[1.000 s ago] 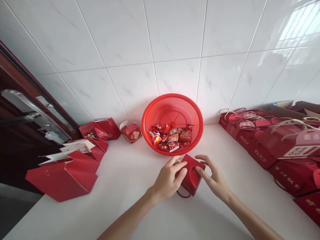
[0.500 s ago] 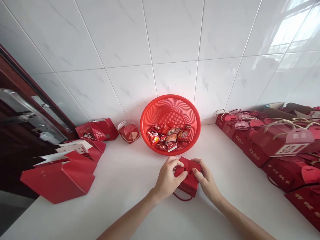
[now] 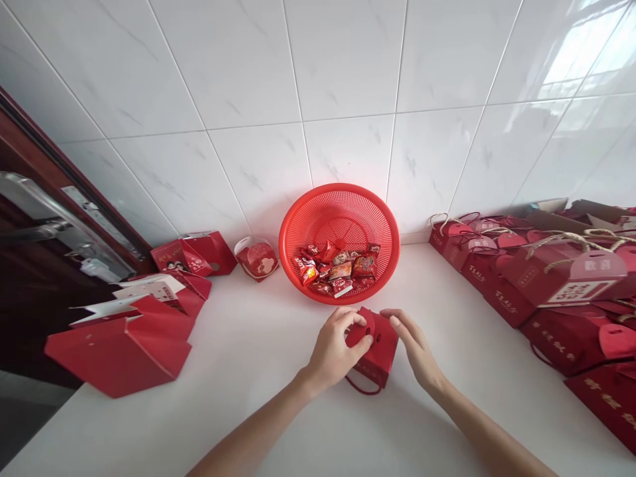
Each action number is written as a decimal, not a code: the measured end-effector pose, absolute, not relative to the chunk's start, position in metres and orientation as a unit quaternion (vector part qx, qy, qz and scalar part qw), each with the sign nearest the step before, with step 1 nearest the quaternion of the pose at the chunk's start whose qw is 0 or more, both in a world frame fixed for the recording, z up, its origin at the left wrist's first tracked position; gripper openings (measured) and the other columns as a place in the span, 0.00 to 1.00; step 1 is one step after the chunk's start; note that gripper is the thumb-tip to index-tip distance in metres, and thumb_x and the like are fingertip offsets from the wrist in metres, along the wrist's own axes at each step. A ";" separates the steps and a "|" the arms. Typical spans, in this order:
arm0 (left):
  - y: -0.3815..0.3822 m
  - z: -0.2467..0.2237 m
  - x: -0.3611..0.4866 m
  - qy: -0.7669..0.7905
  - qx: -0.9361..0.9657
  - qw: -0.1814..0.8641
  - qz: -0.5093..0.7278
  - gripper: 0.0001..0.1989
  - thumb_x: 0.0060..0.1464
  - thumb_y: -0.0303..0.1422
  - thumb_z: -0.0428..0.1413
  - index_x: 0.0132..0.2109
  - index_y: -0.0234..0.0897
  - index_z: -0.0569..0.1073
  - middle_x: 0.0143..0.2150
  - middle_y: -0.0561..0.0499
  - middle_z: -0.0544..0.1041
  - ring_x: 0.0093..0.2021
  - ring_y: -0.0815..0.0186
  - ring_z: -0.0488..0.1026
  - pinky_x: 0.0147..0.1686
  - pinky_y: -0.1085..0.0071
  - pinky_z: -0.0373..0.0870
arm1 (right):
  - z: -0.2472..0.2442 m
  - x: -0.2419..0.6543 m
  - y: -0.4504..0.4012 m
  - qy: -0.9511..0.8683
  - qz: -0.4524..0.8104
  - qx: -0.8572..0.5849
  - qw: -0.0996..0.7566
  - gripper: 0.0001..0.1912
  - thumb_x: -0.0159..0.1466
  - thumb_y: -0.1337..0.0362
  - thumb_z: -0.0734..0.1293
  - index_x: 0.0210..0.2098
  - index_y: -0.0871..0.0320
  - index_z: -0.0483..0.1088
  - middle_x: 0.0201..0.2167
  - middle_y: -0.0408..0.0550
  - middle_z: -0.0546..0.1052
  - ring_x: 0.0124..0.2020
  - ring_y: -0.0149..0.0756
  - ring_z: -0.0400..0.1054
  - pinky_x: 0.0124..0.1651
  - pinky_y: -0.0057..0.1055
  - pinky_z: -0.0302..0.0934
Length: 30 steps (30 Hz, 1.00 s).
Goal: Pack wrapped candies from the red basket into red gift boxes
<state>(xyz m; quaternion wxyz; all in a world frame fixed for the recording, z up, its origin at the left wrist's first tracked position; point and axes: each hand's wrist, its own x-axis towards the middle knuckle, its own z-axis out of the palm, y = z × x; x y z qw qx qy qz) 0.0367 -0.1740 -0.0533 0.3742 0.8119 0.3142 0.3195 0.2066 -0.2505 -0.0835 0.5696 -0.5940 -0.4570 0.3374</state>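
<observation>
While the red basket (image 3: 342, 207) sits mid-frame, both hands flank the small red box (image 3: 383, 351) at lower centre: the left hand (image 3: 332, 350) nearer, narrowly gripping its left side – the right hand (image 3: 417, 351) open, contact unclear – as the cord handle (image 3: 365, 393) loops toward the bottom edge.

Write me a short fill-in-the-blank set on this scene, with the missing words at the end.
1. The wrapped sweets lie in a basket coloured ____.
2. The left hand touches a box on a counter coloured ____.
3. The large stack of boxes is on the person's ____ side.
4. The door is on the person's ____ side.

Missing words: red; white; right; left.
</observation>
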 end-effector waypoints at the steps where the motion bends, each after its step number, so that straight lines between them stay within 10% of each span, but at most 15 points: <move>1: -0.173 -0.053 0.037 0.313 0.813 0.375 0.316 0.06 0.54 0.30 0.59 0.40 0.41 0.74 0.47 0.47 0.77 0.58 0.54 0.73 0.54 0.59 0.73 | -0.084 0.211 -0.249 -0.445 0.342 -0.594 0.576 0.24 0.68 0.42 0.58 0.41 0.55 0.73 0.43 0.50 0.79 0.46 0.45 0.73 0.53 0.40 0.66; 13: -0.146 -0.034 0.020 0.215 0.859 0.411 0.215 0.09 0.54 0.32 0.61 0.43 0.41 0.79 0.60 0.44 0.76 0.58 0.55 0.75 0.59 0.58 0.71 | -0.074 0.234 -0.248 -0.525 0.475 -0.524 0.473 0.15 0.62 0.54 0.68 0.44 0.55 0.79 0.47 0.52 0.82 0.49 0.51 0.76 0.54 0.50 0.69; 20: -0.143 -0.032 0.017 0.204 0.856 0.428 0.207 0.15 0.57 0.35 0.61 0.51 0.43 0.78 0.60 0.45 0.75 0.60 0.55 0.73 0.60 0.58 0.70 | -0.098 0.230 -0.239 -0.495 0.388 -0.608 0.485 0.22 0.58 0.58 0.70 0.51 0.54 0.72 0.50 0.53 0.78 0.35 0.40 0.77 0.35 0.39 0.73; 30: -0.121 -0.021 -0.016 0.277 0.844 0.448 0.100 0.34 0.52 0.39 0.64 0.65 0.41 0.66 0.43 0.49 0.82 0.48 0.60 0.79 0.52 0.63 0.73 | -0.076 0.239 -0.245 -0.502 0.405 -0.599 0.474 0.12 0.60 0.54 0.66 0.27 0.56 0.69 0.32 0.48 0.80 0.37 0.42 0.74 0.44 0.39 0.66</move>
